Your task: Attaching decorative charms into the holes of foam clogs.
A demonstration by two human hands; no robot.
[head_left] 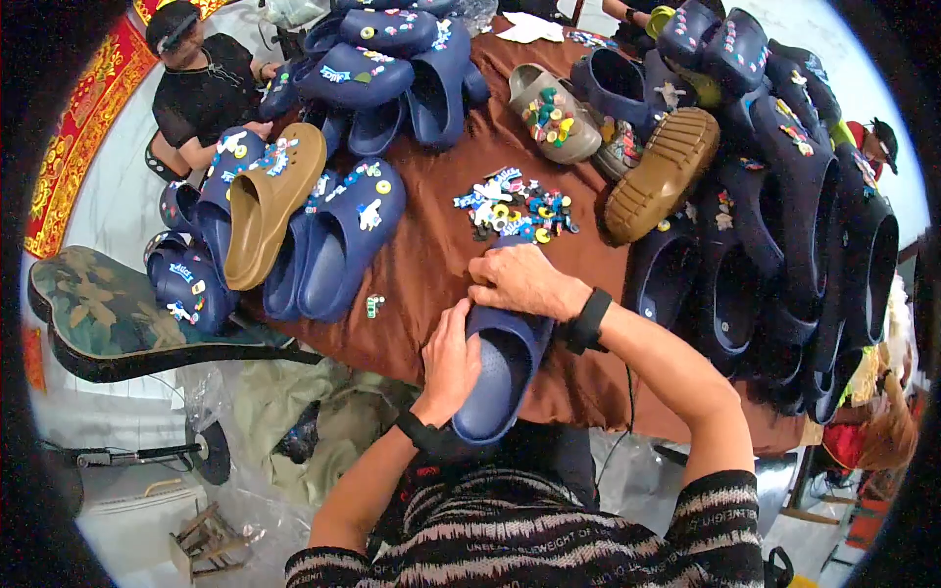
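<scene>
A navy blue clog [500, 377] lies at the front edge of the table, its heel toward me and its toe pointing away. My left hand [451, 363] is closed on the clog's left side, thumb against the rim. Over the toe, my right hand [524, 281] has its fingers bent and pressed together on the upper; whatever they pinch is hidden beneath them. Just beyond the toe is a pile of small colourful shoe charms [515, 209], white, yellow, blue and black. One small green and white charm [373, 306] sits apart, left of my hands.
Decorated navy clogs are heaped at the left [353, 240], at the back [392, 88] and at the right [730, 265]. A brown clog [274, 206] tops the left heap; another brown clog [662, 176] shows its sole. A person [201, 88] handles clogs at the far left.
</scene>
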